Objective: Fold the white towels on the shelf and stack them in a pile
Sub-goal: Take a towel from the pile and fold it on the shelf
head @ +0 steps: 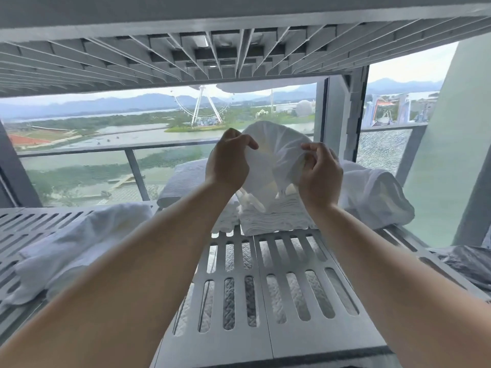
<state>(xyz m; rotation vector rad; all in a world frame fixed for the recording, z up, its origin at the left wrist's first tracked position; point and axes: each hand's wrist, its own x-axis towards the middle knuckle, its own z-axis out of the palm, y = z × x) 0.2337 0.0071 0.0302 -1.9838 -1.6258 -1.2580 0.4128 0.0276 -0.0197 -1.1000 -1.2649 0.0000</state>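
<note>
I hold a small white towel (pixel 276 158) bunched up in the air above the slotted grey shelf (pixel 289 288). My left hand (pixel 229 160) pinches its left edge and my right hand (pixel 320 172) grips its right edge. The cloth arches upward between them and hangs down to a folded white towel (pixel 276 219) lying on the shelf just below. An unfolded white towel (pixel 77 245) lies crumpled at the left, and another crumpled white towel (pixel 372 197) sits at the right behind my right hand.
A grey folded cloth (pixel 183 181) lies at the back of the shelf. The upper shelf (pixel 212 54) hangs low overhead. A dark bundle (pixel 467 264) sits at the right edge. Behind the shelf is a window with a railing.
</note>
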